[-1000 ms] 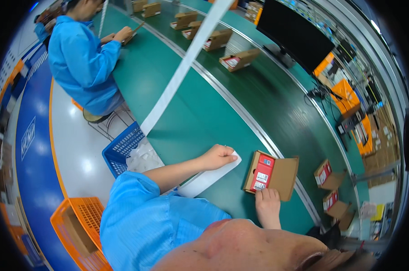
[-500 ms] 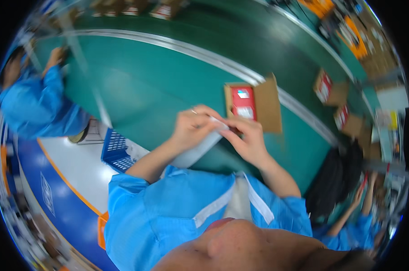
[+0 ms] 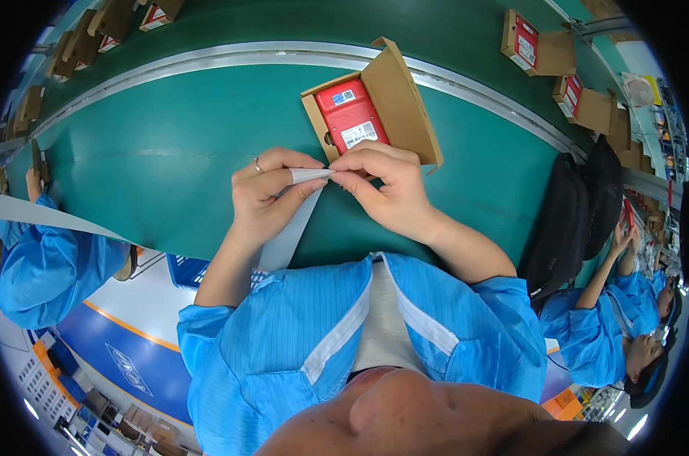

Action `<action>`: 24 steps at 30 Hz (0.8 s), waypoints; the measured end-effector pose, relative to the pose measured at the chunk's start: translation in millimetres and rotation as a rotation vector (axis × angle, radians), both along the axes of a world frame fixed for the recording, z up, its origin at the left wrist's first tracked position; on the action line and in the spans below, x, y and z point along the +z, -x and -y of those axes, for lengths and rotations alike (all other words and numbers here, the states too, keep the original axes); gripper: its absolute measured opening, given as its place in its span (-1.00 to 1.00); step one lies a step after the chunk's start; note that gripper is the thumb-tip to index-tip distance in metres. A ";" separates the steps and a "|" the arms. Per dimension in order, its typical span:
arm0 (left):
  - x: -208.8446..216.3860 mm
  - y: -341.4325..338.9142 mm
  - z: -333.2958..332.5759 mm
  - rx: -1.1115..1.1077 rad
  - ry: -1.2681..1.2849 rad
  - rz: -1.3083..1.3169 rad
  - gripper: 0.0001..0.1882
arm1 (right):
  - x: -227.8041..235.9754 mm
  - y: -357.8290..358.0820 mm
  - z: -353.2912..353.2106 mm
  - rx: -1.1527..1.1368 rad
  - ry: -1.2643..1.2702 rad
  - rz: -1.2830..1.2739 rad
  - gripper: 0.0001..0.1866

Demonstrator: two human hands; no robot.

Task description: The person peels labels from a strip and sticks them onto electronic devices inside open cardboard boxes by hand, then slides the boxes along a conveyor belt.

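Both hands meet over the near edge of the green work table (image 3: pixel 154 167). The left hand (image 3: pixel 272 194) and the right hand (image 3: pixel 382 186) each pinch the top end of a thin white plastic sleeve (image 3: pixel 306 176) between thumb and forefinger, fingertips almost touching. The sleeve's long axis runs from that pinch down toward the person's left side. Just beyond the right hand lies an open brown cardboard box (image 3: pixel 405 102) holding a red rectangular device (image 3: pixel 350 118); the right hand is nearer it.
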State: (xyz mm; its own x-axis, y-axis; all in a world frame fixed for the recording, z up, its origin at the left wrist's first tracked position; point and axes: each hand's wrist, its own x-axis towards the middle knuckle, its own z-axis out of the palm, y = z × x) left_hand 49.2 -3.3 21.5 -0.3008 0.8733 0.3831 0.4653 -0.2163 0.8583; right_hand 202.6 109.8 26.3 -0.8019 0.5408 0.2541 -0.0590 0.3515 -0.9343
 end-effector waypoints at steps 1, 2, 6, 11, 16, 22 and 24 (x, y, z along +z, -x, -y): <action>-0.9 0.1 -0.8 -0.002 -0.023 -0.003 -0.88 | -2.3 1.4 0.6 -0.022 -0.006 -0.042 -0.90; -1.8 0.2 -1.4 -0.004 -0.047 -0.005 -0.88 | -3.9 2.5 0.9 -0.044 -0.013 -0.083 -0.92; -5.7 1.3 -2.8 0.003 -0.055 0.015 -0.87 | -1.6 6.4 1.5 -0.034 -0.013 -0.113 -0.91; -9.9 5.5 -4.8 0.005 -0.134 -0.004 -0.86 | -4.4 10.3 1.7 -0.037 0.097 -0.091 -0.88; -12.8 7.3 -3.5 0.003 -0.142 0.012 -0.84 | -5.5 9.4 0.0 0.032 0.065 -0.083 -0.86; -15.9 10.8 -3.5 -0.032 -0.140 0.160 -0.82 | 3.5 10.3 6.2 -0.060 -0.226 -0.188 -0.89; -17.5 17.8 -2.5 -0.069 -0.144 0.307 -0.82 | 6.0 8.5 12.4 -0.033 -0.544 -0.354 -0.84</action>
State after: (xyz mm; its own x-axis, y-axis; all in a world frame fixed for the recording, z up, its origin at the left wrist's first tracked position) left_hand 31.4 -0.8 4.0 -0.3630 0.8393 0.4048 0.1696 -0.3676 0.9144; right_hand 194.1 97.4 32.3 -0.6048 0.2833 0.7443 -0.3120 0.7756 -0.5487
